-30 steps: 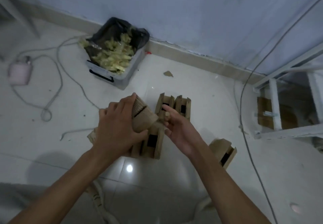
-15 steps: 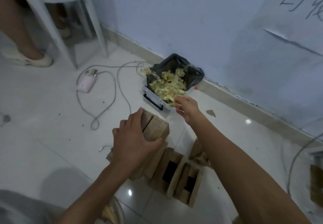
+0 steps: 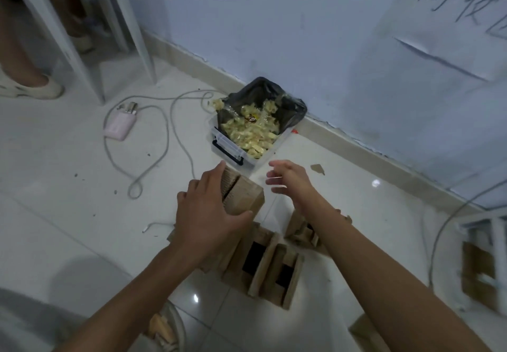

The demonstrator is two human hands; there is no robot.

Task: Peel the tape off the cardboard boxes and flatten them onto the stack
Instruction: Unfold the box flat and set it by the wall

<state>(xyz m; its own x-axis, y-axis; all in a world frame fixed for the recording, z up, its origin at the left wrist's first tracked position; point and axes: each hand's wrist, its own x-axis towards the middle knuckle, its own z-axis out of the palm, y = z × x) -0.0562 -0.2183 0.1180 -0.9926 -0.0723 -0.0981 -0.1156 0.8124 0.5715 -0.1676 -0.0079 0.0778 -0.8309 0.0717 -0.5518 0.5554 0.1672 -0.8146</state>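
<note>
Cardboard box [image 3: 241, 196] sits clasped in the left hand [image 3: 208, 214], fingers curled over its top edge (thumb against the near side), above the flattened stack [image 3: 263, 263], while the right hand [image 3: 290, 180] hovers loose-fingered, holding nothing, near the bin [image 3: 233, 151]

Dim bluish light, warped edges

cardboard boxes [image 3: 263, 266]: tan brown, black rectangular patches | bin [image 3: 233, 148]: clear plastic, dark blue latch, black bag liner, pale yellow scraps | charger [image 3: 120, 128]: pale pink | cable [image 3: 164, 137]: grey | floor [image 3: 68, 187]: glossy white tile | wall [image 3: 274, 22]: pale blue
</note>
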